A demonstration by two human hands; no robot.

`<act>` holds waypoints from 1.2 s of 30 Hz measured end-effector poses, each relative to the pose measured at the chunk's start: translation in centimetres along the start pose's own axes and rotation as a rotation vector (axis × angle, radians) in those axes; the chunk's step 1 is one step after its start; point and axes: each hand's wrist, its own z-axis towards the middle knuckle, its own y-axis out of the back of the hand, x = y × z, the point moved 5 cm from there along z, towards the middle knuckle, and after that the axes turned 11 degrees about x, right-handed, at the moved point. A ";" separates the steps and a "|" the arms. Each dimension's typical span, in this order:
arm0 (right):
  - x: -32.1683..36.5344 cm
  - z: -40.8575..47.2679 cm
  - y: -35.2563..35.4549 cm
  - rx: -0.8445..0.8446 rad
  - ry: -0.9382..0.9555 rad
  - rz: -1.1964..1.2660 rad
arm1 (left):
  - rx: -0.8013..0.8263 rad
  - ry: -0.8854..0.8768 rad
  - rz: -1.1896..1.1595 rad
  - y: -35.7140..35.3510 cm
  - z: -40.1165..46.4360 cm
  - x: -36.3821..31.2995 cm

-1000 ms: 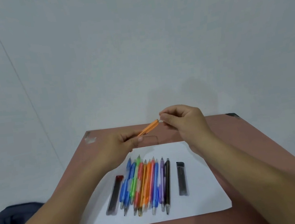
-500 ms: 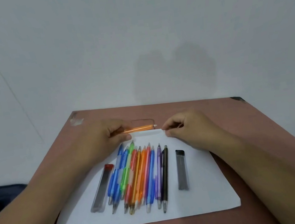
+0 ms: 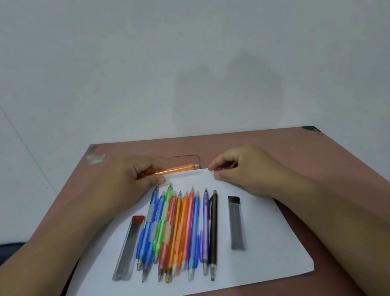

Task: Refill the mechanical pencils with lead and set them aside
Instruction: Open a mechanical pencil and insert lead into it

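the left hand [image 3: 134, 180] grips an orange pencil [image 3: 179, 168] low over the counter [image 3: 313, 158], its cap end pointing at the right hand [image 3: 243, 169], whose fingertips pinch together on something too small to tell. judging by this, refilling is underway; next comes careful alignment. the other pencils [image 3: 179, 231] lie just nearer than both hands, between two lead cases [image 3: 235, 221].

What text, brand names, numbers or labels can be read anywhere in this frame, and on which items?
None can be read.
Row of mechanical pencils: any barrel print is too blurred to make out.
Red-capped lead case: no legible label.
Black-capped lead case: no legible label.
Orange pencil held in the left hand: no marking readable.
White paper sheet and table: no writing shows.
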 end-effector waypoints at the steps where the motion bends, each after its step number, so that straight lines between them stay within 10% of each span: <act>1: 0.0 0.0 0.0 0.002 -0.004 -0.005 | -0.001 -0.001 -0.001 0.0 0.0 0.0; 24: 2.2 -1.0 1.3 -0.140 0.204 0.082 | -0.005 -0.073 -0.093 -0.4 0.1 -0.5; 36: 1.4 -1.1 0.8 0.055 0.073 -0.240 | -0.004 -0.058 -0.054 -0.3 0.1 -0.3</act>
